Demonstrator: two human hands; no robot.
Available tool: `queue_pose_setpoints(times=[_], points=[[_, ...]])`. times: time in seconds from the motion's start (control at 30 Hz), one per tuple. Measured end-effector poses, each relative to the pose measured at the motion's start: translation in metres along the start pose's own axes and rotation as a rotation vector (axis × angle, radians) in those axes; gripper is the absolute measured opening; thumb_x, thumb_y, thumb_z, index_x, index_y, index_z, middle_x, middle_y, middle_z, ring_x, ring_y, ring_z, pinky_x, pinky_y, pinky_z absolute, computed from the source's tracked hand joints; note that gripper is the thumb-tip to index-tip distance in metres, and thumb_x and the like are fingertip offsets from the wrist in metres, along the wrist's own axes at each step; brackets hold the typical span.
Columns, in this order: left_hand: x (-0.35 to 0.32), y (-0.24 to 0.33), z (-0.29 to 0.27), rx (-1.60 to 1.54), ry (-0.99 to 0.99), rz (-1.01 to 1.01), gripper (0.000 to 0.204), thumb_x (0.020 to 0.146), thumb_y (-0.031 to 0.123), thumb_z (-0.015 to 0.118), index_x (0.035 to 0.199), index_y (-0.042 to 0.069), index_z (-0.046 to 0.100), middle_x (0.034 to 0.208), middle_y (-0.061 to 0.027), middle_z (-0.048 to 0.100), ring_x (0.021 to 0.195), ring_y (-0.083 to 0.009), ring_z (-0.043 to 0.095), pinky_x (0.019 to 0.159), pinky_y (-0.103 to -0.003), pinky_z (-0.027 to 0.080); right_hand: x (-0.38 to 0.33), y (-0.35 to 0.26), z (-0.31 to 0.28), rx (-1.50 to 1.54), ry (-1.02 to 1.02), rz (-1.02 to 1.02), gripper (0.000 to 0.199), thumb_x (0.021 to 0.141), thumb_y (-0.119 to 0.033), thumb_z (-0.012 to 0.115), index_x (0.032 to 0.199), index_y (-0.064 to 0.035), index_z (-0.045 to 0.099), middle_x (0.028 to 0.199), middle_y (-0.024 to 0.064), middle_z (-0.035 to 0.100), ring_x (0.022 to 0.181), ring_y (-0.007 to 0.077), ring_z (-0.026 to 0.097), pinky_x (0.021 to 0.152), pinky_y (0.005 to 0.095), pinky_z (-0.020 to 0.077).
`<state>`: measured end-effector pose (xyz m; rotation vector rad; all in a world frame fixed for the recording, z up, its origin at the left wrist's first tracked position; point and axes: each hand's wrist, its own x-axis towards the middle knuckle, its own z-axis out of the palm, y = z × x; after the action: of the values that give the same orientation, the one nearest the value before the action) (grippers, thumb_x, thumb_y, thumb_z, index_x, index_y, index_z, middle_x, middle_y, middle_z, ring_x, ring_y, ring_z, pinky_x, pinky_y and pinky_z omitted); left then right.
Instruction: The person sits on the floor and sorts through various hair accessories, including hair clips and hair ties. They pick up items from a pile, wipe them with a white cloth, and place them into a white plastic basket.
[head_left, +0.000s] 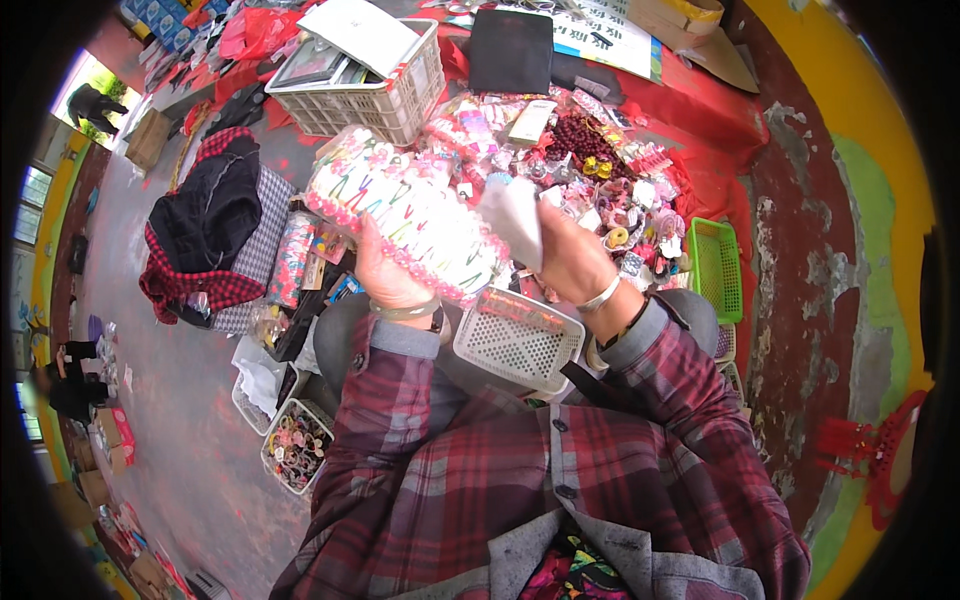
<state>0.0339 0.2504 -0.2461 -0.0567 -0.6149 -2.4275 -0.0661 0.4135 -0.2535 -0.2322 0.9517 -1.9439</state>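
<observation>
My left hand [392, 272] is closed on the near edge of a wide white pack [400, 215] with a pink, bobbly border and rows of small coloured clip-like strips. The pack is tilted above the pile, bright with glare. In my right hand [578, 258] a white sheet, perhaps paper or cloth [514, 218], is pinched between thumb and fingers, close to the pack's right end. Below both hands a white perforated plastic basket [520, 343] rests at my lap. Past my right hand lies a heap of small wrapped hair accessories [625, 215] on red cloth.
A pale crate [405, 105] with flat items stands at the back, beside a black folder-like item [511, 52]. A green basket [714, 270] is at right. Left are a checked box with dark clothing [205, 215] and a small basket of hair ties [297, 446]. Another person [75, 385] is far left.
</observation>
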Motion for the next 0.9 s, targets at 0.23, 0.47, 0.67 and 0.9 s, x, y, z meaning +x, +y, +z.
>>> queue_pose_setpoints(times=[0.23,0.47,0.67,0.9], points=[[-0.007,-0.014,-0.002,0.038,0.062,-0.052,0.058,0.088,0.033,0.053,0.132,-0.001,0.034,0.123,-0.0163,0.050,0.111,-0.0315,0.051,0.096,-0.045,0.040,-0.004,0.028,0.020,-0.378,0.054,-0.161,0.041,0.082,-0.003,0.064,0.121,-0.0056,0.053,0.108,0.0072,0.059,0.094,0.0119,0.056,0.083,0.0251,0.0459],[-0.014,-0.012,0.011,0.085,-0.054,-0.105,0.060,0.081,0.023,0.061,0.130,-0.001,0.036,0.121,-0.0167,0.050,0.109,-0.0299,0.052,0.094,-0.043,0.042,-0.012,0.029,0.007,-0.297,-0.003,-0.127,0.026,0.086,-0.009,0.062,0.110,-0.0004,0.059,0.095,0.0020,0.062,0.085,0.0092,0.057,0.076,0.0240,0.0465],[-0.019,-0.019,0.008,0.150,-0.081,-0.221,0.051,0.077,-0.002,0.056,0.126,0.001,0.042,0.116,-0.0135,0.055,0.108,-0.0265,0.054,0.095,-0.041,0.043,-0.012,0.025,-0.001,-0.599,0.280,-0.427,0.019,0.091,-0.016,0.057,0.098,-0.0007,0.065,0.076,-0.0057,0.058,0.068,0.0023,0.049,0.060,0.0189,0.0411],[-0.021,-0.028,0.001,0.198,0.035,-0.214,0.046,0.077,-0.003,0.055,0.122,0.000,0.046,0.113,-0.0135,0.057,0.107,-0.0257,0.055,0.095,-0.040,0.043,-0.005,-0.004,-0.015,-0.470,0.457,-0.223,0.046,0.095,-0.041,0.042,0.104,0.0008,0.059,0.078,0.0042,0.062,0.069,0.0115,0.058,0.062,0.0241,0.0450]])
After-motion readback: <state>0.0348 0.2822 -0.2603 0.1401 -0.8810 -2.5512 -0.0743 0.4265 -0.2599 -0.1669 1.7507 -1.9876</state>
